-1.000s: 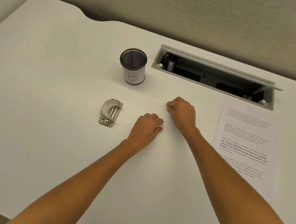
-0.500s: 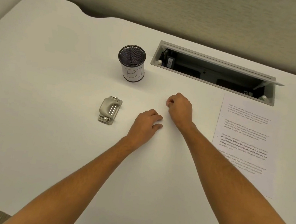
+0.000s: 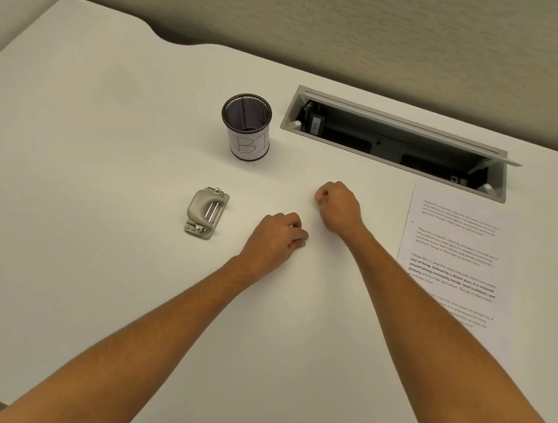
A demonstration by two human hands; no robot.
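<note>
My left hand (image 3: 276,237) rests on the white desk (image 3: 100,261) with its fingers loosely curled and its fingertips on the surface, holding nothing visible. My right hand (image 3: 338,207) sits just beyond it, curled into a fist with thumb against forefinger; nothing shows between them. A grey hole punch (image 3: 206,212) lies to the left of my left hand, a hand's width away. A black mesh pen cup (image 3: 246,127) with a paper label reading "B1" stands behind it and looks empty.
A printed sheet of paper (image 3: 456,250) lies flat at the right, close to my right forearm. An open grey cable tray (image 3: 395,144) is recessed in the desk at the back. A fabric partition wall borders the desk behind.
Both hands stay almost where they were. My right hand's fingers have closed a little tighter; the camera view has shifted slightly.
</note>
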